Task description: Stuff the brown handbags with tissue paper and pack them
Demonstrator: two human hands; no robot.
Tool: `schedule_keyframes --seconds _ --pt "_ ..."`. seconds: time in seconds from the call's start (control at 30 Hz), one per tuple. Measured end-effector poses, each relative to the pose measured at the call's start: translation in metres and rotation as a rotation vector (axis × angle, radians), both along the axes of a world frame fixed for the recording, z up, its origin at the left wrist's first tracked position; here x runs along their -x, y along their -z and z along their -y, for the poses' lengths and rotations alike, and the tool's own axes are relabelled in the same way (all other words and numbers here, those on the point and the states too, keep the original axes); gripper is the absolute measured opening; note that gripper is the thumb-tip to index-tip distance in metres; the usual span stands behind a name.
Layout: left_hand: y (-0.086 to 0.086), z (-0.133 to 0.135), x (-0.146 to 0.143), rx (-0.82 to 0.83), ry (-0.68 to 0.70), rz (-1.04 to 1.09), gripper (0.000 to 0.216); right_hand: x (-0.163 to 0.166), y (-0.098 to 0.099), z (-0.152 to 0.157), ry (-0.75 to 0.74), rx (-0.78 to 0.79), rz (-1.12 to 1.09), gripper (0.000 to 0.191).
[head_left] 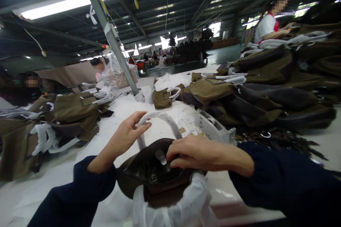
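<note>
An olive-brown handbag (160, 184) stands in front of me with its zip-edged mouth gaping. Both handles are wrapped in white; the near wrapped handle (170, 214) hangs toward me. My left hand (128, 134) has thumb and fingers around the far wrapped handle (161, 115). Over the right side of the mouth, my right hand (197, 150) is closed, fingertips dipping inside. Beside those fingertips is a small white tag (161, 156) against the dark lining. Whatever the right fingers grip, if anything, is hidden.
Wrapped-handle bags are piled at left (74, 108) and right (261, 92). A small olive bag (162, 98) sits beyond mine. A white plastic case (213, 126) and dark straps (282, 142) lie to the right. A metal post (114, 39) rises behind; a person (269, 26) works at far right.
</note>
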State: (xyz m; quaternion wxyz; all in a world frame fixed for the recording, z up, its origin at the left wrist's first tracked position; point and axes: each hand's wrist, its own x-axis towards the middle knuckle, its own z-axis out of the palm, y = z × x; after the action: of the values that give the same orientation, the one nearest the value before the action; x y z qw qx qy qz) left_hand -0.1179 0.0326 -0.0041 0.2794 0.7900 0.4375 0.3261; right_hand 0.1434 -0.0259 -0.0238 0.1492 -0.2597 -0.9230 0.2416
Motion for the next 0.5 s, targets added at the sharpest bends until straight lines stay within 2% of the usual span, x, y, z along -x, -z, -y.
schedule_keyframes --seconds 0.07,0.13,0.23,0.27,0.3,0.33,0.37,0.4,0.43,0.5 --pt "0.002 0.009 0.02 0.018 -0.025 0.016 0.05 -0.021 -0.003 0.011 0.083 0.016 -0.146 0.021" --pt "0.016 0.021 0.042 0.011 -0.123 0.143 0.048 -0.039 0.011 0.023 0.265 0.027 -0.335 0.023" --pt "0.065 0.045 0.06 0.041 -0.334 0.587 0.046 -0.052 0.055 0.039 0.682 0.142 -0.705 0.033" --pt "0.085 0.054 0.06 0.122 -0.422 0.702 0.049 -0.051 0.072 0.043 0.779 0.219 -0.799 0.039" --pt "0.105 0.063 0.056 0.207 -0.506 0.804 0.056 -0.046 0.088 0.047 0.835 0.312 -0.85 0.046" --pt "0.123 0.07 0.049 0.363 -0.532 0.908 0.06 -0.04 0.1 0.049 0.865 0.405 -0.877 0.052" --pt "0.137 0.077 0.041 0.5 -0.534 0.991 0.065 -0.032 0.109 0.051 0.88 0.485 -0.9 0.056" --pt "0.147 0.083 0.031 0.569 -0.549 1.056 0.07 -0.024 0.113 0.051 0.888 0.548 -0.925 0.059" --pt "0.152 0.087 0.021 0.605 -0.55 1.105 0.073 -0.017 0.113 0.05 0.889 0.589 -0.955 0.061" --pt "0.15 0.092 0.002 0.576 -0.539 1.149 0.076 -0.008 0.106 0.043 0.858 0.615 -1.008 0.063"
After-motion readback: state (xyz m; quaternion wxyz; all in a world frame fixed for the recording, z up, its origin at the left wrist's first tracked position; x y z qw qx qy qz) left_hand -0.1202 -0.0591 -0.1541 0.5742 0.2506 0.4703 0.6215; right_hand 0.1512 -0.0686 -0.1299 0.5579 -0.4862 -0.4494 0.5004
